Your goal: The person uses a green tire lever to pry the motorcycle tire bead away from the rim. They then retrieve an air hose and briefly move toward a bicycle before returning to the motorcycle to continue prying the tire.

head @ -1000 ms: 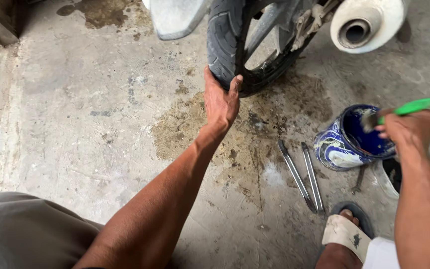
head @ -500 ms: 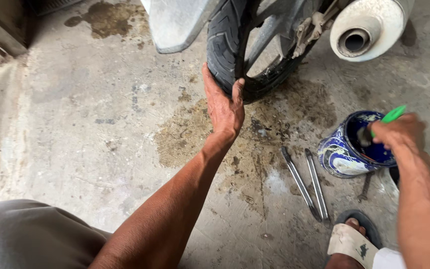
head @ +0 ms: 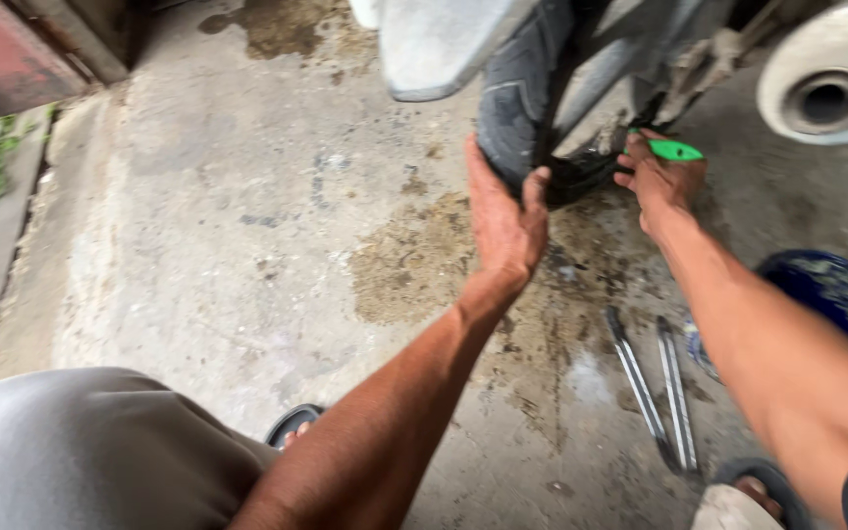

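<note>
Stained, oil-blotched concrete floor (head: 247,226) spreads under a motorcycle's rear end, its black tyre (head: 517,118) and pale exhaust muffler (head: 826,93) at the top of my view; my left hand (head: 503,221) is spread open, palm pressed flat against the tyre's lower sidewall with the thumb hooked toward the tread, a hold that looks meant to steady the wheel; my right hand (head: 662,182) is closed round a green-handled tool (head: 674,150), its working end hidden where it meets the rim beside the tyre; two metal tyre levers (head: 655,393) lie side by side on the floor between my forearms, seemingly kept within easy reach; a blue and white patterned bowl (head: 831,294) sits just beyond my right forearm, partly covered by it; no packages, labels or signs can be made out, the picture being blurred
</note>
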